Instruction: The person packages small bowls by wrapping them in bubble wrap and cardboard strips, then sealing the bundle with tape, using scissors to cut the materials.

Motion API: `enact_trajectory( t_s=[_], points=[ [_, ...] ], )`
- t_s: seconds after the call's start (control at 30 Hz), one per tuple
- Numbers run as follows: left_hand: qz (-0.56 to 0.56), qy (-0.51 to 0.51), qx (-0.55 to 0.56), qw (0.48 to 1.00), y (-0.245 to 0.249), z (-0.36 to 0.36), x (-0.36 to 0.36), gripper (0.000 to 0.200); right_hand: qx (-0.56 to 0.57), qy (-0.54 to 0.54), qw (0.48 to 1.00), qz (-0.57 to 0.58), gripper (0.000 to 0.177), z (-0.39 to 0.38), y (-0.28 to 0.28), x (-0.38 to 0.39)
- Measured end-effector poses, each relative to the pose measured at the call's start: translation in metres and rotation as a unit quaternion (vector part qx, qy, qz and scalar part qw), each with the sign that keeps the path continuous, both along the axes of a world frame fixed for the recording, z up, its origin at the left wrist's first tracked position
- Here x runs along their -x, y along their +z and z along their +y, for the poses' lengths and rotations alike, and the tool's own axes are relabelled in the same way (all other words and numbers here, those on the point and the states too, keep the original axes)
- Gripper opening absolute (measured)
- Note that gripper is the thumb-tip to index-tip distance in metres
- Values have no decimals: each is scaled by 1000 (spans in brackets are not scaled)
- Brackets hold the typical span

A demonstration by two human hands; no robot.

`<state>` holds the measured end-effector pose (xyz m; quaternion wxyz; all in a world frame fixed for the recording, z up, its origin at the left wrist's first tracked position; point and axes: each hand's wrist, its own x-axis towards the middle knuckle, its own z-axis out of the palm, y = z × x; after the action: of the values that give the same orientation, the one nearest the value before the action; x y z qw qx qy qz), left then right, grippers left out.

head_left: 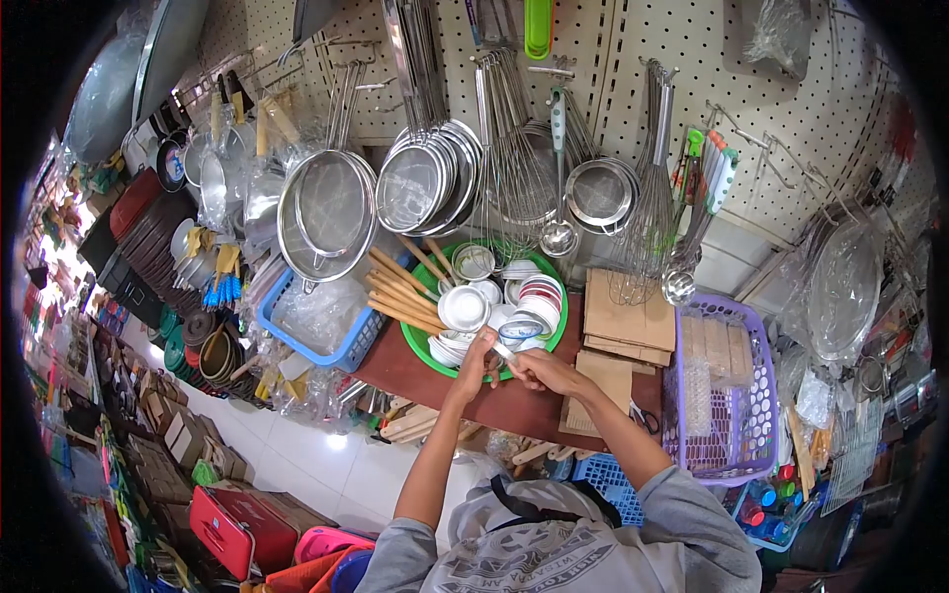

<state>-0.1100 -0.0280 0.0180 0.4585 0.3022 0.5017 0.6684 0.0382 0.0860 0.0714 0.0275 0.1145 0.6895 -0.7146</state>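
My left hand (480, 358) and my right hand (543, 373) are close together over the front rim of a green basin (419, 342). Between them is a small white piece (503, 351), seen nearly edge-on, with the fingers of both hands closed on it; I cannot tell its exact kind. White bowls and dishes (464, 308) fill the basin just beyond my hands, some stacked on their sides. A red-rimmed stack (540, 295) stands at the right. Several wooden handles (403, 301) lean over the basin's left side.
The basin rests on a brown table (395, 363). Flattened cardboard (629, 314), scissors (645, 419) and a purple basket (729, 450) lie to the right. A blue basket (346, 348) stands left. Strainers (328, 212) and whisks (647, 222) hang low above the table.
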Motion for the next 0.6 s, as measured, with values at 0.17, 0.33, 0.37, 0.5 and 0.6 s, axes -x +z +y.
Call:
enact_trajectory(
  t_s=[0.17, 0.33, 0.37, 0.5, 0.6],
  points=[
    [-15, -18, 11, 1000, 10, -1, -2, 39, -47, 25, 999, 7, 25, -3, 27, -10],
    [37, -23, -9, 999, 2, 2, 0, 35, -64, 3, 998, 7, 30, 2, 22, -11],
    [57, -20, -10, 998, 0, 2, 0, 34, -78, -5, 997, -9, 30, -1, 20, -11],
    [93, -4, -25, 995, 8, 0, -6, 31, -79, -8, 996, -27, 30, -6, 15, -12],
    [55, -12, -14, 998, 9, 0, -6, 31, -84, -10, 996, -23, 22, -8, 19, -14]
  ],
)
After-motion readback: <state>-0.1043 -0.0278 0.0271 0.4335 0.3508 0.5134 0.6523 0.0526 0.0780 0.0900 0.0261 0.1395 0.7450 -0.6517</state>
